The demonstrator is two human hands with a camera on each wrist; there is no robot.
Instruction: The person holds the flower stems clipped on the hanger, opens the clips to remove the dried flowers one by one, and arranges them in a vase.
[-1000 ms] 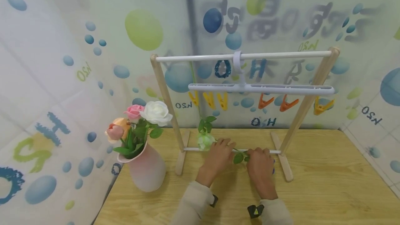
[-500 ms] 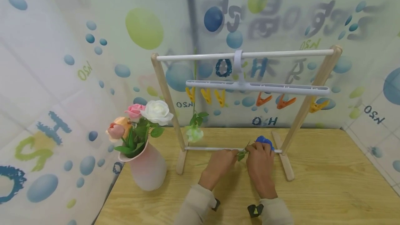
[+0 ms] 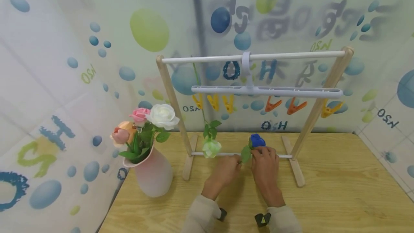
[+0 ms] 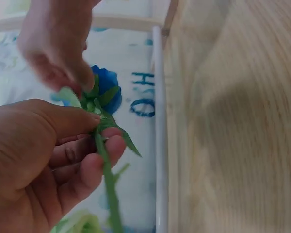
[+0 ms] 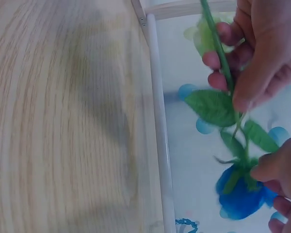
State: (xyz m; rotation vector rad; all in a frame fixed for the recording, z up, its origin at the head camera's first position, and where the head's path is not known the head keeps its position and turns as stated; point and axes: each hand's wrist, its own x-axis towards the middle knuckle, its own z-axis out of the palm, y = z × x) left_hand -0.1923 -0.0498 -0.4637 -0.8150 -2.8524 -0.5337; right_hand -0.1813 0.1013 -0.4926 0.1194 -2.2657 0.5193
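My left hand (image 3: 223, 173) pinches the green stem (image 4: 109, 194) of an artificial blue rose (image 3: 257, 140) between thumb and fingers, just below its leaves. On the flower side, my right hand (image 3: 266, 168) pinches at the base of the bloom, its thumb by the green sepals in the right wrist view. The blue bloom (image 5: 240, 194) points down in that view, with leaves (image 5: 211, 108) spread along the stem. Left of both hands, a pale green flower (image 3: 211, 148) hangs head down, its stem rising past a yellow clip (image 3: 198, 101) on the white hanger (image 3: 220, 90).
A wooden rack (image 3: 169, 96) with white rods carries the hanger, which bears yellow and orange clips (image 3: 296, 106). At left stands a pink-white vase (image 3: 152, 175) holding several flowers (image 3: 161, 117). Behind the wooden table (image 3: 339, 190) is a patterned curtain (image 3: 106, 64).
The blue rose has come out from behind my right hand, its bloom now above the fingers. Both hands have shifted slightly left. The pale green flower has swung left, then back right.
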